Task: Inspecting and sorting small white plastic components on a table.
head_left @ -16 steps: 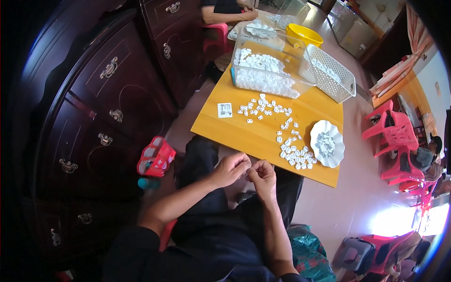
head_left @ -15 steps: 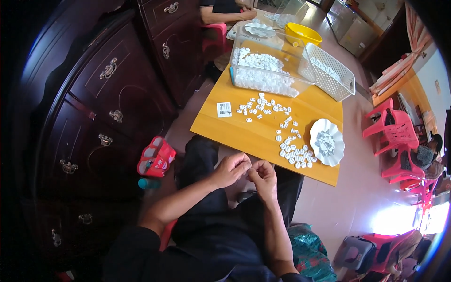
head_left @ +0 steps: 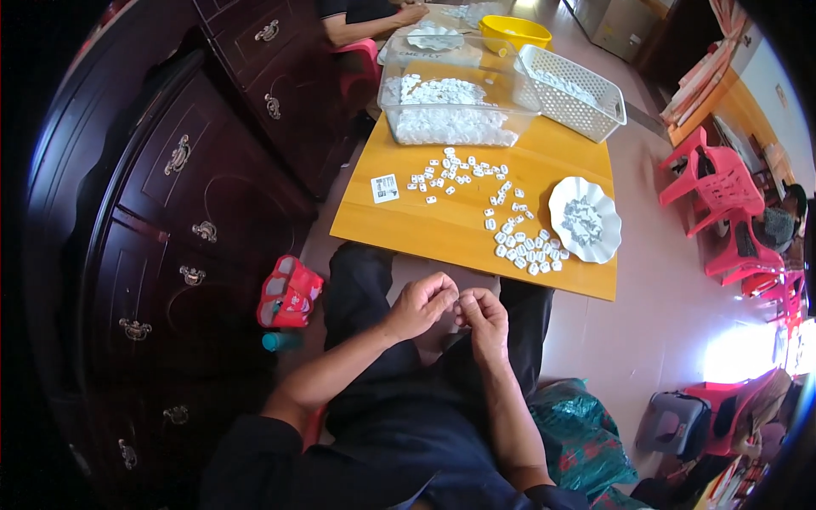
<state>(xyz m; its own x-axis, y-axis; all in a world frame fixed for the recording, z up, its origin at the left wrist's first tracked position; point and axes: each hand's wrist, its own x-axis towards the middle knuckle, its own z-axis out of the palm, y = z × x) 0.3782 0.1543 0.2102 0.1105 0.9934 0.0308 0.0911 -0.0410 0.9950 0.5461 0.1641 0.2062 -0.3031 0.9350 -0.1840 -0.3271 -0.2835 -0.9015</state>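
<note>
My left hand [head_left: 422, 307] and my right hand [head_left: 484, 320] meet above my lap, just short of the table's front edge. The fingers of both are pinched together, tip to tip. Whatever lies between them is too small to make out. Beyond the hands, on the wooden table [head_left: 382, 225], small white pieces with dark marks [head_left: 529, 252] are spread in a loose cluster. More such pieces [head_left: 455, 172] lie scattered farther back. To the right stands a white wavy-rimmed plate [head_left: 605, 214] holding small grey bits [head_left: 583, 223].
A clear bin [head_left: 459, 127] of white pieces, a white perforated basket [head_left: 608, 110] and a yellow basin [head_left: 516, 32] stand toward the back. A small printed card [head_left: 384, 189] lies at left. Another person's arm [head_left: 361, 30] rests at the far end. A red bag [head_left: 290, 293] is on the floor.
The view has shifted, so the table sits slightly higher and farther left. Both hands stay pinched together over my lap, with little change in their grip.
</note>
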